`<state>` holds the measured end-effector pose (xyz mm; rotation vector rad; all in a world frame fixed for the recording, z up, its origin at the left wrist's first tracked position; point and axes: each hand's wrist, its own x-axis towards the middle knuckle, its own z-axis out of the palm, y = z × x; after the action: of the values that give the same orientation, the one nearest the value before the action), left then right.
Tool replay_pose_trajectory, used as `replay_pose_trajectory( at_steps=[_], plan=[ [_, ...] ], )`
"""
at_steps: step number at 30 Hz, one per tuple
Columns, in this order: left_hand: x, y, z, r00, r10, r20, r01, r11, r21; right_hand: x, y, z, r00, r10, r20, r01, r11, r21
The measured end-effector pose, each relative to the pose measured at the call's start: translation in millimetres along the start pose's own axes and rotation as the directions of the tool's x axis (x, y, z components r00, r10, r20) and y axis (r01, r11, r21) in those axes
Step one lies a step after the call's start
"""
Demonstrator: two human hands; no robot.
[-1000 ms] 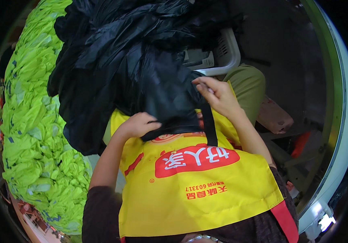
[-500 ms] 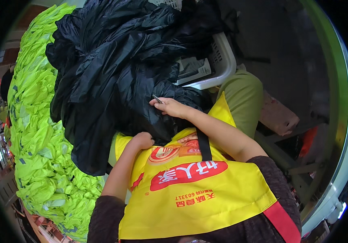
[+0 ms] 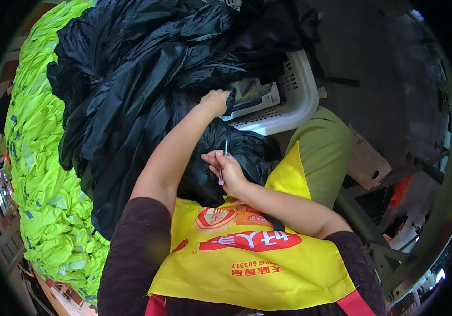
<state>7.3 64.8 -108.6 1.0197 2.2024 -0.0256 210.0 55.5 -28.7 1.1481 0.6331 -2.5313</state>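
Note:
A large heap of thin, shiny black fabric (image 3: 131, 105) spreads over my lap and the basket. My left hand (image 3: 216, 102) reaches far forward across it, fingers closed on a fold of the black fabric beside the white basket. Nearer to me, my right hand (image 3: 230, 173) is closed round a small slim tool (image 3: 227, 147). Its narrow metal tip points away from me, and a pinkish end shows below the fingers; its exact kind is not clear. The right hand lies just above the fabric on my lap.
A white plastic basket (image 3: 305, 100) with slotted sides holds a printed box (image 3: 257, 100). To the left rises a big pile of bright yellow-green garments (image 3: 41, 174). A pale carton (image 3: 368, 160) and metal table legs stand right of my knee (image 3: 323, 147).
My left hand has moved from near my apron forward to the fabric by the basket. My right hand has come slightly closer to me, and the tool's tip has turned from leftward to straight ahead.

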Motion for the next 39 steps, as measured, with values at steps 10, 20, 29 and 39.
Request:
replay_pose_trajectory(
  at_steps=[10,20,29,39],
  plan=[
    [34,-27,30,0.986,-0.152,0.071,0.136,0.972,0.192,7,-4,1,0.998,0.047,-0.051,-0.041,0.993,0.111],
    [-99,-47,-54,0.878,-0.374,-0.298,-0.327,-0.015,-0.945,2,-13,-1,0.999,-0.025,0.043,0.025,1.0,0.01],
    [-138,-11,-34,0.968,-0.162,-0.191,-0.015,0.724,-0.689,2,-70,-7,0.96,-0.269,-0.082,0.258,0.958,-0.122],
    [-229,33,-29,0.893,0.292,-0.342,-0.435,0.754,-0.493,35,-98,-19,0.946,-0.046,-0.32,0.011,0.994,-0.111]
  ],
)
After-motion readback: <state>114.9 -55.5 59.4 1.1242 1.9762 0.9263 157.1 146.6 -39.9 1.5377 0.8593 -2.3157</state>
